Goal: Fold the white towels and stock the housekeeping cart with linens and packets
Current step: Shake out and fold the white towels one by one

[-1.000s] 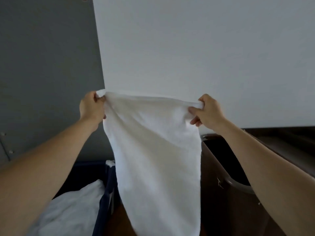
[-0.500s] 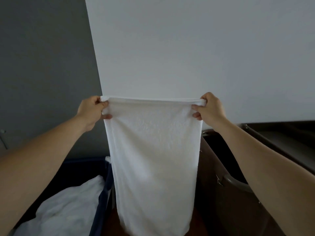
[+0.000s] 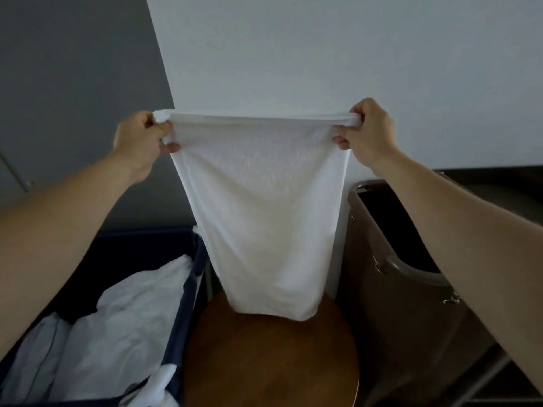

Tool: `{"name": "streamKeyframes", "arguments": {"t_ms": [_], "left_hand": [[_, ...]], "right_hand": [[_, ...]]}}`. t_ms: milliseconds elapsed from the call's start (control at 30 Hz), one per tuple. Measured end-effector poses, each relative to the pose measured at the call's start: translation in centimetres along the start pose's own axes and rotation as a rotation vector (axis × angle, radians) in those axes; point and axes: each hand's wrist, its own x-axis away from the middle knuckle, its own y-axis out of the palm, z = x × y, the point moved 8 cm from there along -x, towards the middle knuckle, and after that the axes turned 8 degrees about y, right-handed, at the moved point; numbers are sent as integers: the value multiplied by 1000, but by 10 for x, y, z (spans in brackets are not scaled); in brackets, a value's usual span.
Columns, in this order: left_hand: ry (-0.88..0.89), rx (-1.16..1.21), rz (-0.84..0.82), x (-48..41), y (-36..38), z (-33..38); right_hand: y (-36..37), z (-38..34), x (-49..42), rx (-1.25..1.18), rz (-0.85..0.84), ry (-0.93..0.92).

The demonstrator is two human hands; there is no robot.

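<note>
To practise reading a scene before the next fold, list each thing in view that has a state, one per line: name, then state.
white towel: held up, top edge pulled taut, rest hanging flat.
left hand: grips the towel's top left corner.
right hand: grips its top right corner.
linens: crumpled inside the navy bin.
navy bin: open-topped, part filled.
round wooden top: beneath the towel's lower edge; contact unclear.

The towel (image 3: 264, 218) is nubby white terry cloth, the round table (image 3: 270, 362) smooth glossy wood, the bin (image 3: 188, 277) navy fabric.

both hands (image 3: 258, 136) hold white towel (image 3: 264, 215) stretched above stool (image 3: 270, 362).
</note>
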Motion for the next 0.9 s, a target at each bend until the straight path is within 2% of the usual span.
{"name": "streamKeyframes", "arguments": {"t_ms": [167,400,533,733,900], "left_hand": [[-112,65,-159,67,-21,-2],[-419,70,-469,186,-70,-56],[-597,26,-466,238,-76,-112],[-828,-117,-518,301,-65,-212],[-1004,-263,-536,325,-49,-293]], "right_hand": [[-6,16,61,24,-63,52],[-4,67,182,218,-200,184],[22,113,224,317,-317,310],[55,208,261,487,-592,526],[81,289,263,502,-792,687]]}}
